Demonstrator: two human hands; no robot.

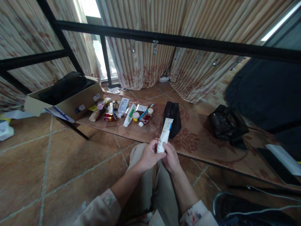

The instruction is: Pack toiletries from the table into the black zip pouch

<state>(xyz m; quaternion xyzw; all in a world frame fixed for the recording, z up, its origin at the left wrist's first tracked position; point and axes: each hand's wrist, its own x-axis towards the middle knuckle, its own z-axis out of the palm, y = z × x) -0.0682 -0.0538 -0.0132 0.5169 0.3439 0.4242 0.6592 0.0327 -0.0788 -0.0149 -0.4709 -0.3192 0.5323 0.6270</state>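
Observation:
Both of my hands hold a white tube with a blue mark (pixel 165 133) upright above my knees. My left hand (pixel 148 155) grips its lower end from the left, fingers curled round it. My right hand (pixel 171 158) closes on the same end from the right. Just behind the tube stands a small black pouch (pixel 173 117) on a low brown table (pixel 199 141). Farther left on that table lie several toiletries: tubes, small bottles and jars (pixel 124 111).
An open cardboard box (pixel 70 97) with dark contents sits at the table's left end. A black bag (pixel 225 124) lies on the right. A black metal frame (pixel 164 39) crosses in front of curtains. Tiled floor spreads to the left. A dark bin rim (pixel 235 204) is at lower right.

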